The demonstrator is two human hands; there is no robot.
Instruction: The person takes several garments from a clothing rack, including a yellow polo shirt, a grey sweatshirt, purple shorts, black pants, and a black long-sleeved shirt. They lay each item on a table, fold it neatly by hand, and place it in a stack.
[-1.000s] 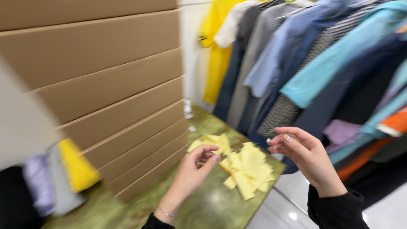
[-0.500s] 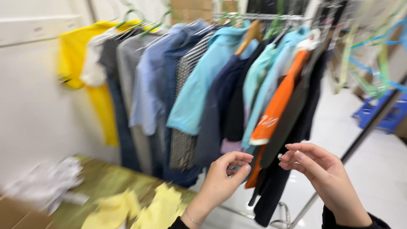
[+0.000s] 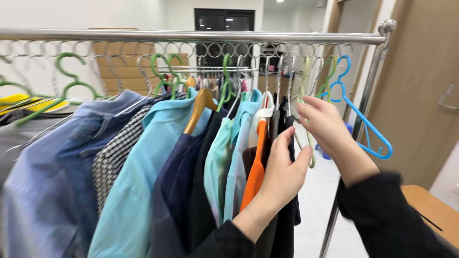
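Head view: the right hand [image 3: 330, 126] pinches an empty pale hanger [image 3: 306, 143] on the rail [image 3: 191, 36], while the left hand [image 3: 282, 174], fingers loosely spread, steadies the black garment [image 3: 287, 220] beside it.

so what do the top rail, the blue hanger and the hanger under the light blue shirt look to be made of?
Rail: metal, probably polished steel; it is silvery and shows bright reflections. Blue hanger: likely moulded plastic; uniform saturated colour, thin smooth glossy bar. Hanger under the light blue shirt: looks like wood; warm tan, satin sheen, thicker shoulder. Its hook is hard to make out.
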